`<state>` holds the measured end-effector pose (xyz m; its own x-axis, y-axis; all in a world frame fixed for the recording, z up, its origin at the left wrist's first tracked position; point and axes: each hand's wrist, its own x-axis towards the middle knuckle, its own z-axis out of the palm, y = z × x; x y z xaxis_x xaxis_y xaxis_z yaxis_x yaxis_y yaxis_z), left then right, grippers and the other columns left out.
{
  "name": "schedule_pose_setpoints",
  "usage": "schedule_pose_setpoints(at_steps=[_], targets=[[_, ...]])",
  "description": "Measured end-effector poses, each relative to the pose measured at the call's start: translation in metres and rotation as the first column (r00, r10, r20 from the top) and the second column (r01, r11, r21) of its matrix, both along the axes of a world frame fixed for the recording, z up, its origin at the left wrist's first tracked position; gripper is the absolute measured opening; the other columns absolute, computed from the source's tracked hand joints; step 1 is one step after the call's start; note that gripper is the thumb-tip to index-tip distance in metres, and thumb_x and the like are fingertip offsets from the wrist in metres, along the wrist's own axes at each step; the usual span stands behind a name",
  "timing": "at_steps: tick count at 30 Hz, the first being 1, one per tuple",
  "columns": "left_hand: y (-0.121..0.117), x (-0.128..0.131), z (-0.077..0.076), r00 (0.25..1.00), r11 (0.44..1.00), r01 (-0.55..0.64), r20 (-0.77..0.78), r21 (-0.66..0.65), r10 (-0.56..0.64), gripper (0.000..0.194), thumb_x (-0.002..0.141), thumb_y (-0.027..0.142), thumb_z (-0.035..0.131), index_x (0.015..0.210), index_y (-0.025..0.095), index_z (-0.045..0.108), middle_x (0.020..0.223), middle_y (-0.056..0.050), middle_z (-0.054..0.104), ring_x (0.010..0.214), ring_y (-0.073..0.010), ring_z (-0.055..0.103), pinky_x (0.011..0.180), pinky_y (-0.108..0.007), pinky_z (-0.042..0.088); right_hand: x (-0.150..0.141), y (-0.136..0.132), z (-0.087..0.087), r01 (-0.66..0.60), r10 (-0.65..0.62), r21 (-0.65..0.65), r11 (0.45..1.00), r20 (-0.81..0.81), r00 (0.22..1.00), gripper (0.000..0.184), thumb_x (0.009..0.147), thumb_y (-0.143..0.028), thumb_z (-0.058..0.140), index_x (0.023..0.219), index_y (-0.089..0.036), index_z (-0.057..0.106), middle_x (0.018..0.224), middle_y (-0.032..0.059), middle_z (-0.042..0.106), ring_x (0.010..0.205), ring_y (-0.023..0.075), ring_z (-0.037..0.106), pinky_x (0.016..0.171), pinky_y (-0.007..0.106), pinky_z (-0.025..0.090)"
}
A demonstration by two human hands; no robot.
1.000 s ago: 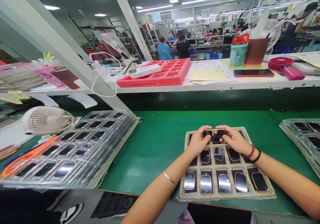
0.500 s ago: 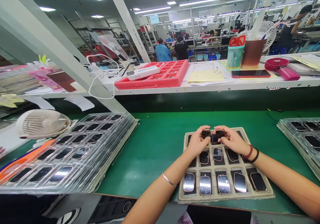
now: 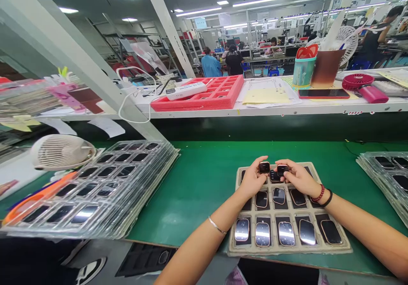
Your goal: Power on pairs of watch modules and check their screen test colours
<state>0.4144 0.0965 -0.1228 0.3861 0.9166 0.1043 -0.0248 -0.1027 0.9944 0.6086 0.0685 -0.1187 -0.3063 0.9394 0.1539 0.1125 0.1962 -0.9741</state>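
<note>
My left hand (image 3: 256,176) grips a smartwatch (image 3: 264,167) with a dark screen and gold-coloured rim, just above the back row of a beige tray (image 3: 274,213). Close beside it, my right hand (image 3: 296,176) holds a second smartwatch (image 3: 282,170) of the same look, thumb against its face. Between and below the two, another watch (image 3: 274,176) with a lit screen sits in the tray. Several more watches lie face up in the tray's compartments, such as one (image 3: 331,231) at the front right corner. My hands and wrists cover part of the back rows.
Left of me is a stack of clear trays (image 3: 95,187) with dark watch screens, beside a white fan (image 3: 63,152) and an orange object (image 3: 38,196). More clear trays (image 3: 387,183) stand at right. On the shelf are a red foam tray (image 3: 223,102) and a phone (image 3: 323,93).
Both held watches have tilted so more of their screens faces me, and the right thumb now lies on its watch's face. The view has shifted slightly.
</note>
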Motion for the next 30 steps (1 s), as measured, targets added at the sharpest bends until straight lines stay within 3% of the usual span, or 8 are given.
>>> schedule_pose_setpoints(at_steps=[3,7,12,20,25,30], targets=[[-0.001,0.000,0.003,1.000,1.000,-0.006,0.000,0.015,0.006,0.053,0.072,0.012,0.057,0.124,0.015,0.047,0.095,-0.007,0.064,0.085,-0.0159,0.061,0.072,-0.025,0.048,0.000,0.001,0.000,0.006,-0.006,-0.015,1.000,0.007,1.000,0.039,0.080,-0.017,0.048,0.119,-0.018,0.050,0.105,0.0082,0.064,0.070,0.0130,0.064,0.065,0.029,0.055],[-0.001,-0.001,0.004,1.000,1.000,0.007,0.011,0.012,-0.007,0.043,0.074,0.015,0.055,0.116,0.014,0.052,0.085,-0.006,0.064,0.077,-0.0150,0.060,0.067,-0.024,0.047,0.000,0.001,-0.002,-0.008,0.008,0.007,1.000,-0.031,0.999,0.045,0.074,-0.011,0.049,0.118,-0.019,0.051,0.105,0.0069,0.064,0.079,0.0148,0.064,0.077,0.033,0.055],[0.001,0.000,-0.001,0.998,0.999,0.032,0.057,0.012,-0.032,0.059,0.064,0.004,0.050,0.122,0.016,0.049,0.102,-0.008,0.063,0.093,-0.0169,0.061,0.074,-0.024,0.049,0.000,0.002,-0.001,-0.022,0.022,0.019,1.000,-0.034,0.999,0.052,0.070,-0.009,0.046,0.121,-0.021,0.049,0.110,0.0067,0.063,0.080,0.0150,0.064,0.082,0.035,0.055],[0.004,0.001,-0.010,0.997,0.999,0.039,0.069,0.005,-0.039,0.072,0.063,0.002,0.047,0.133,0.016,0.043,0.117,-0.011,0.058,0.090,-0.0154,0.061,0.076,-0.025,0.050,0.000,0.002,-0.001,-0.032,0.033,0.031,0.999,-0.027,0.999,0.056,0.069,-0.007,0.044,0.123,-0.021,0.047,0.112,0.0075,0.063,0.079,0.0149,0.064,0.083,0.035,0.054],[0.002,0.000,-0.005,1.000,0.999,0.013,-0.014,0.040,-0.012,0.064,0.069,0.007,0.054,0.132,0.016,0.045,0.106,-0.010,0.063,0.090,-0.0180,0.062,0.074,-0.026,0.050,0.000,0.002,-0.001,-0.014,0.015,0.051,0.999,-0.004,1.000,0.051,0.074,-0.011,0.049,0.124,-0.021,0.048,0.112,0.0079,0.063,0.089,0.0172,0.064,0.084,0.035,0.054],[-0.001,-0.001,0.001,1.000,0.998,-0.001,-0.021,0.060,0.003,0.050,0.075,0.013,0.055,0.125,0.015,0.050,0.096,-0.008,0.064,0.084,-0.0160,0.061,0.070,-0.024,0.048,0.000,0.001,-0.001,-0.013,0.013,0.030,0.999,0.009,1.000,0.043,0.079,-0.013,0.047,0.122,-0.019,0.050,0.106,0.0082,0.065,0.072,0.0141,0.064,0.076,0.035,0.057]])
